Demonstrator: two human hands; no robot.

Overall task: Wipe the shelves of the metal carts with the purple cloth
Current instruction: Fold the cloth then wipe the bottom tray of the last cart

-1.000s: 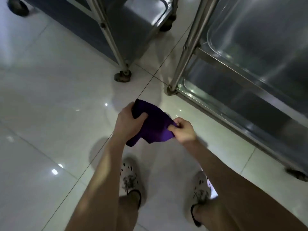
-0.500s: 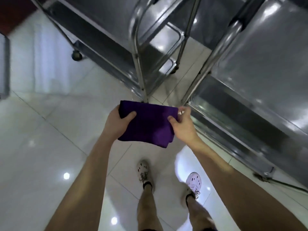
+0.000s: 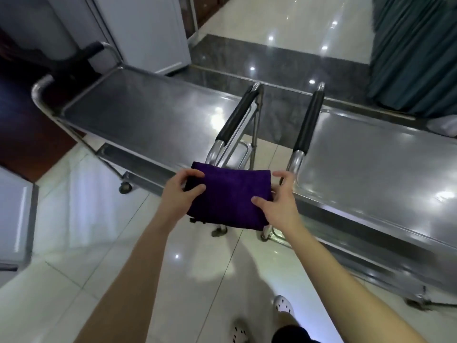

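Purple cloth (image 3: 228, 198) folded into a rough rectangle, held in the air between both hands, above the tiled floor (image 3: 81, 226) and in front of the gap between two metal carts. Not touching either cart's shelf.

Left hand (image 3: 179, 194) on the cloth's left edge: thumb on top, fingers (image 3: 191, 173) curled over the far left corner, clamped on the fabric. Right hand (image 3: 278, 206) at the cloth's right edge: thumb pressed on the top face near the right side, fingers (image 3: 284, 175) spread and partly lifted past the right border; hold on the cloth by the thumb and whatever lies beneath, underside not visible.

Left cart (image 3: 138, 112): flat steel top shelf, bare, with lower shelf (image 3: 138, 160) showing beneath and a caster (image 3: 125, 187) on the floor. Black-sleeved handle (image 3: 237, 115) at its near-right end, just beyond the cloth.

Right cart (image 3: 371, 164): steel top shelf, bare and glossy with light reflections, running to the right edge of the view. Black-sleeved handle (image 3: 309, 120) at its left end, near the right hand.

White cabinet (image 3: 148, 33) behind the left cart. Dark green curtain (image 3: 415, 53) at upper right. Two light perforated shoes (image 3: 283, 304) at the bottom of the view.
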